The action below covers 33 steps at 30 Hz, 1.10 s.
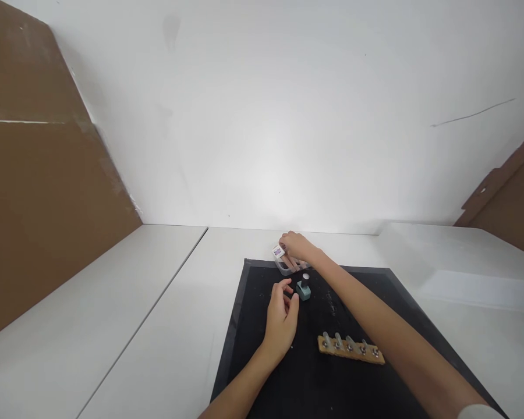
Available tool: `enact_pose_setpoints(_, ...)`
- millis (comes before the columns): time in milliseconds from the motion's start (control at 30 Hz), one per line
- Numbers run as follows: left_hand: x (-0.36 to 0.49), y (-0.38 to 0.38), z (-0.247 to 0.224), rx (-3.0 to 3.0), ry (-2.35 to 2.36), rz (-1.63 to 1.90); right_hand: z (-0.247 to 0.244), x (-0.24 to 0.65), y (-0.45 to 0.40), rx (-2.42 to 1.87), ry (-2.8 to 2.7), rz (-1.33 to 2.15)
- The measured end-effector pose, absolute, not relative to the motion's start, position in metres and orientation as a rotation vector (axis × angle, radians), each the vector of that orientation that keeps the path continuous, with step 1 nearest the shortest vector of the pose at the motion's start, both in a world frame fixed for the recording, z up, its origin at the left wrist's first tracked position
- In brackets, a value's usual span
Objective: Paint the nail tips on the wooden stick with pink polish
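My right hand (296, 245) reaches over a clear plastic container (284, 270) at the far edge of the black mat, its fingers curled together. Just below those fingertips is a small white piece with a purple print (278, 251); whether they grip it is hard to make out. Pinkish stick-like things show inside the container. My left hand (283, 317) is held above the mat, empty, thumb and fingers apart. Close to its fingertips stands a teal nail polish bottle (303, 290) with a dark, silver-topped cap. A wooden strip (349, 352) carrying several clear nail tips on metal studs lies beneath my right forearm.
The black mat (288, 384) with a grey border covers part of the white table (174, 326). A dark seam runs across the tabletop at left. A white wall (262, 116) rises behind, with brown panels (48, 203) at both sides.
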<state>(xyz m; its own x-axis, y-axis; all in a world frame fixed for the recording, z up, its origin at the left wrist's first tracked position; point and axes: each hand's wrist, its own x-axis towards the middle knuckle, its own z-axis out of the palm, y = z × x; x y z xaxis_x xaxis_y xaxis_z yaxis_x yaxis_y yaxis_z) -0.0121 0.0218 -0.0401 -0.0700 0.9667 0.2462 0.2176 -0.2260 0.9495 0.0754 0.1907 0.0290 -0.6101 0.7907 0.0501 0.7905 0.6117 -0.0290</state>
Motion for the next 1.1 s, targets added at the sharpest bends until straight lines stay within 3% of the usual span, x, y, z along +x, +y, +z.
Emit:
enact_pose_setpoints(467,-0.014,0.025,-0.042,1.504,1.288,1.37,0.051,0.125,0.18,-1.197,-2.146,0.283)
enact_pose_setpoints(833,-0.011,0.004,-0.027,1.576,1.058,1.346,0.038,0.169,0.054,-1.051,-1.839,0.896)
enact_pose_setpoints(967,-0.005,-0.01,-0.018,1.274,0.771,1.202,0.033,0.17,0.02,-0.927,-1.762,1.206)
enact_pose_setpoints(1100,-0.004,-0.014,-0.007,1.14,0.708,1.113,0.028,0.166,0.005,-0.875,-1.802,1.203)
